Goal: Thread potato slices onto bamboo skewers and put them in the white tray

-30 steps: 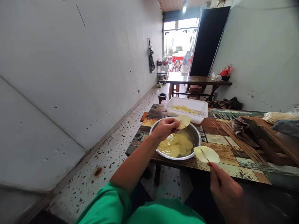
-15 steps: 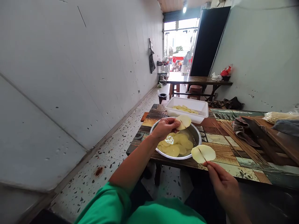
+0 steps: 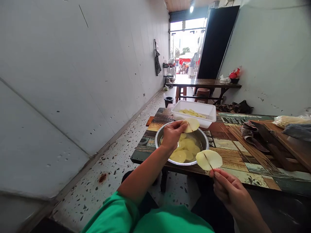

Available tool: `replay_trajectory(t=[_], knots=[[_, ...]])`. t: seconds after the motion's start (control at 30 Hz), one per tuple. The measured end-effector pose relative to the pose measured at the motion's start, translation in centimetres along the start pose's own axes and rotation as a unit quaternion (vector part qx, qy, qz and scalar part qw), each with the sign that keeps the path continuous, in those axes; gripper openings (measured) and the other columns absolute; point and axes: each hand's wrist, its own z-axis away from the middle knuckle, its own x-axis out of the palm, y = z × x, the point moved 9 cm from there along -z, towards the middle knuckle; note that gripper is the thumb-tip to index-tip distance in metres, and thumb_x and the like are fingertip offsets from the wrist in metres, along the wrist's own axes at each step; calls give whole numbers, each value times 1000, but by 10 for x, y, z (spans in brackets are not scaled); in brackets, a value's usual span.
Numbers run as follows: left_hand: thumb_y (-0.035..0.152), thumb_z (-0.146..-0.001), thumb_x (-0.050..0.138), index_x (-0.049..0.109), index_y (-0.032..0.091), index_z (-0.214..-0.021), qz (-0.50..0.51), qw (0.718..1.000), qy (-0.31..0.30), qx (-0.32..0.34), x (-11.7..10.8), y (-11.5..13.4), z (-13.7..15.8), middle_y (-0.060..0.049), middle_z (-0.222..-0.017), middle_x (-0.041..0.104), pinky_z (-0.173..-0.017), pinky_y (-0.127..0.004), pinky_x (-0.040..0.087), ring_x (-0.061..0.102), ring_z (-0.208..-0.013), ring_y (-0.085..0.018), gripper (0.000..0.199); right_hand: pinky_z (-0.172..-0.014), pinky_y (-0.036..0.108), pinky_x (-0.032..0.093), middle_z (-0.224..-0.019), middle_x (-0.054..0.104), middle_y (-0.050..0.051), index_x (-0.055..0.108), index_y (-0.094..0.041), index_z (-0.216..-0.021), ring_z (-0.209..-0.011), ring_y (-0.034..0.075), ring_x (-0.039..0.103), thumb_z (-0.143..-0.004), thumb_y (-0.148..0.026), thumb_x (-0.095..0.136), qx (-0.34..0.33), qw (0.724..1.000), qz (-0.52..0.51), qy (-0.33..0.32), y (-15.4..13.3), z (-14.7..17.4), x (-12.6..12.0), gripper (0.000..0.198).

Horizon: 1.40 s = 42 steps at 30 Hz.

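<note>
My left hand (image 3: pixel 173 134) pinches a pale, thin potato slice (image 3: pixel 191 125) above the metal basin, with a thin stick showing against it. My right hand (image 3: pixel 227 184) is closed on the lower end of a skewer (image 3: pixel 212 169). That skewer passes through another potato slice (image 3: pixel 215 159), held up in front of the table edge. Whether one skewer runs through both slices I cannot tell. Below my left hand, the basin (image 3: pixel 207 142) holds water and several potato slices (image 3: pixel 178 157). My left forearm and hand hide part of it.
Behind the basin stands a white plastic tub (image 3: pixel 211 120) with potato slices in it. Loose skewers (image 3: pixel 250 145) lie on the patterned table (image 3: pixel 225 144) to the right, beside a crumpled cloth (image 3: pixel 249 131) and a wooden board (image 3: pixel 289 142). A wall (image 3: pixel 97 81) runs along the left.
My left hand has turned slightly and shifted right, still on its slice. My right hand has moved a little left with the skewer and slice.
</note>
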Motion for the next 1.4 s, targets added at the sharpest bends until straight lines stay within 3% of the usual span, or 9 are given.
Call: replay_trajectory(t=[0.23,0.4,0.5,0.6,0.67,0.8,0.87,1.1,1.4], knots=[[29,-46,88,73,15,-75,69,997,23,-31,1,-7,0,0,-70,69,-67,-26,44,58,-63,-10,36,-36,17,13,-51,22,-11,70,-14,-80,-39,0,14,-80,-36,74,48,996,-48,-54,2,3,14,23],[29,-52,86,72,15,-76,23,997,42,55,-1,7,5,0,-72,69,-72,-25,45,58,-67,-9,32,-33,17,14,-48,21,-12,69,-17,-76,-36,1,10,-72,-42,78,75,994,-63,-48,9,10,15,27],[30,-54,84,72,15,-77,-3,996,46,79,-1,10,8,0,-73,69,-73,-26,45,59,-69,-10,29,-36,19,27,-50,41,-5,71,-19,-79,-38,6,31,-73,-47,75,-53,990,99,83,-10,10,-5,29],[30,-56,84,72,16,-76,-21,994,53,97,-3,12,8,0,-73,70,-73,-26,46,59,-69,-10,28,-59,28,48,-74,67,7,75,-22,-83,-67,20,60,-72,-44,74,-223,903,284,232,-45,24,-14,25],[30,-56,83,72,16,-76,-33,992,57,105,-5,14,7,0,-74,70,-73,-25,46,60,-69,-10,27,-66,31,48,-76,67,8,75,-22,-81,-76,23,62,-71,-42,74,-250,883,321,235,-53,24,-11,23],[30,-56,84,72,16,-74,-38,994,43,96,-7,12,2,1,-68,68,-65,-23,43,55,-62,-8,26,-38,22,27,-48,33,-7,70,-20,-77,-39,8,30,-76,-47,70,-135,975,156,85,-38,3,-4,27],[29,-56,84,71,15,-73,-34,995,35,89,-7,10,0,2,-65,66,-61,-22,41,52,-58,-7,26,-36,20,17,-49,21,-10,68,-18,-77,-38,5,14,-76,-48,71,-77,994,67,29,-30,-3,2,29],[30,-52,84,70,15,-70,-62,995,32,77,-10,14,-5,1,-65,65,-61,-23,42,52,-59,-8,27,-42,22,20,-56,40,-3,68,-18,-81,-48,9,31,-78,-48,70,-161,948,247,120,-36,-4,-16,30],[28,-55,84,71,14,-70,-118,991,-7,71,-10,21,-11,0,-68,67,-66,-23,44,57,-64,-9,24,-40,21,11,-51,21,-11,62,-16,-81,-43,5,15,-78,-52,69,-61,990,128,21,-10,-14,4,37]])
